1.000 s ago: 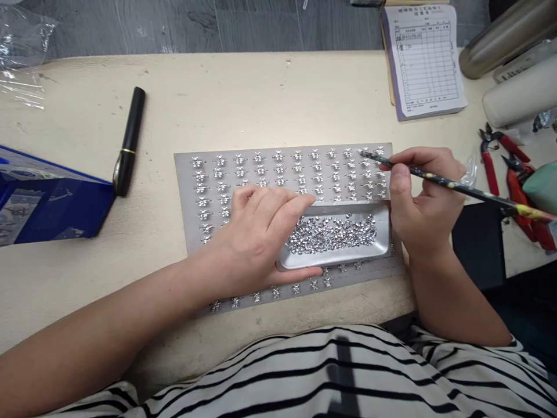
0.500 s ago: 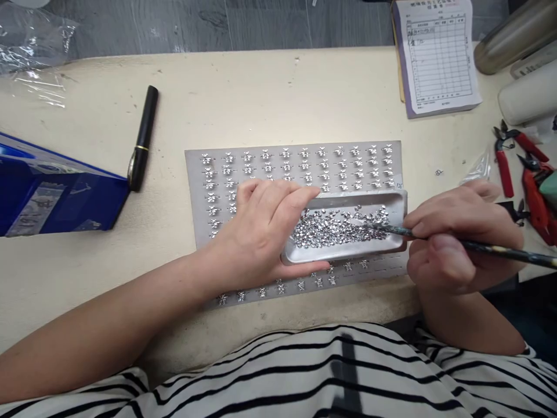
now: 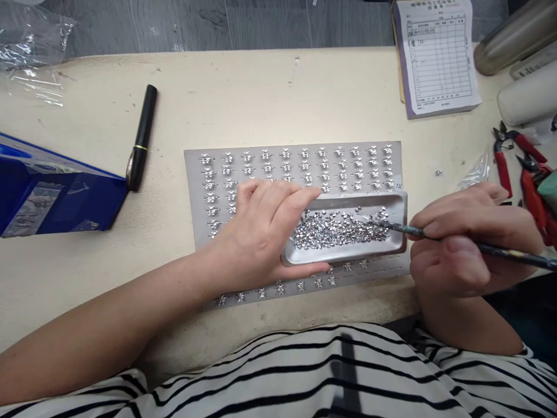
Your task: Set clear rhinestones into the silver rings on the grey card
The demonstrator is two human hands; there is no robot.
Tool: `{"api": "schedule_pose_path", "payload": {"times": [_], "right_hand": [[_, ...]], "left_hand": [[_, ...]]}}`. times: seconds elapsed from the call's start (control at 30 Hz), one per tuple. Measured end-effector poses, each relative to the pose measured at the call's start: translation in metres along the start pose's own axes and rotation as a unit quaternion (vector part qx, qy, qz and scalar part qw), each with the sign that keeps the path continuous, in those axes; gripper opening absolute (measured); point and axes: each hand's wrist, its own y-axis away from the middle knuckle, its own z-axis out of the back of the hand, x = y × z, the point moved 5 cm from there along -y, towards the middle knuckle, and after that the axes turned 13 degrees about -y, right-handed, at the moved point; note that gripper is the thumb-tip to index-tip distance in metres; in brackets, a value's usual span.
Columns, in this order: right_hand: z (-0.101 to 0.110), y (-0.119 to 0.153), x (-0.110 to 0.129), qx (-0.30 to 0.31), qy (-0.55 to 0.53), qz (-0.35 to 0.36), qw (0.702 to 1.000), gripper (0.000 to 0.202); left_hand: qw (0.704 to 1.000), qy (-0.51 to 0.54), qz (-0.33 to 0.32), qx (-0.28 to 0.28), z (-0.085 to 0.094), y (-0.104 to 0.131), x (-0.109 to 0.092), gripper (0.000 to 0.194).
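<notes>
My left hand [image 3: 265, 232] grips the left end of a small white tray [image 3: 348, 254], thumb along the near side and fingers along the far side. Many tiny silvery rhinestones [image 3: 335, 229] lie spread over the tray's floor. My right hand [image 3: 470, 241] is closed round a thin, dark, stained brush [image 3: 500, 249], whose tip reaches among the stones at the tray's right part. Under the tray is a grey board [image 3: 195, 203] set with rows of small, shiny, silver flower-like pieces [image 3: 285, 153]; my left hand and the tray cover its middle.
A black pen [image 3: 143, 136] leans near a blue box [image 3: 65, 197] at the left. At the far right are a printed form pad [image 3: 439, 64], red-handled pliers [image 3: 502, 165] and a small clear bag [image 3: 476, 171]. Clear plastic wrap [image 3: 35, 52] lies at the upper left.
My right hand and the brush have shifted slightly to the right, the tip moving a little that way among the rhinestones. My left hand and the tray stay almost still.
</notes>
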Motion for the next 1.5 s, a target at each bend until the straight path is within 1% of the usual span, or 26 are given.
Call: {"api": "schedule_pose_path", "payload": {"times": [0.07,0.1,0.17,0.23,0.3,0.33,0.43,0.6,0.73,0.97,1.23,1.5], "right_hand": [[0.002,-0.002,-0.004,-0.045,-0.011,0.012,0.999,0.014],[0.003,-0.003,-0.007,-0.066,-0.010,0.007,0.998,0.013],[0.006,-0.006,-0.019,-0.090,0.003,-0.036,0.995,0.013],[0.007,-0.008,-0.034,-0.080,0.014,-0.110,0.991,0.012],[0.007,-0.008,-0.046,-0.053,0.015,-0.162,0.985,0.011],[0.008,-0.007,-0.051,-0.041,0.013,-0.178,0.983,0.011],[0.010,-0.005,-0.062,-0.030,0.009,-0.204,0.978,0.013],[0.009,-0.003,-0.066,-0.014,0.013,-0.194,0.981,0.014],[0.008,-0.002,-0.066,0.004,0.033,-0.202,0.979,0.011],[0.008,0.000,-0.068,0.022,0.054,-0.223,0.973,0.014],[0.008,-0.002,-0.065,0.007,0.049,-0.213,0.976,0.014],[0.009,-0.003,-0.064,0.008,0.047,-0.215,0.975,0.012]], "left_hand": [[1.000,0.000,0.001,0.003,-0.001,0.001,0.000,0.078],[1.000,0.001,0.000,0.004,-0.002,0.001,0.000,0.078],[1.000,0.004,-0.004,0.007,-0.003,0.001,-0.001,0.077],[1.000,0.010,-0.017,0.008,-0.004,0.002,-0.002,0.076],[1.000,0.014,-0.026,0.007,-0.004,0.002,-0.003,0.074],[0.999,0.015,-0.028,0.006,-0.004,0.002,-0.003,0.073],[1.000,0.016,-0.024,0.004,-0.004,0.002,-0.003,0.073],[1.000,0.018,-0.021,0.014,-0.003,0.002,-0.002,0.076],[0.999,0.016,-0.019,0.020,-0.004,0.001,-0.002,0.075],[1.000,0.019,-0.023,0.005,-0.004,0.002,-0.002,0.075],[1.000,0.013,-0.026,0.008,-0.003,0.001,-0.003,0.074],[1.000,0.017,-0.024,0.008,-0.003,0.002,-0.003,0.075]]}}
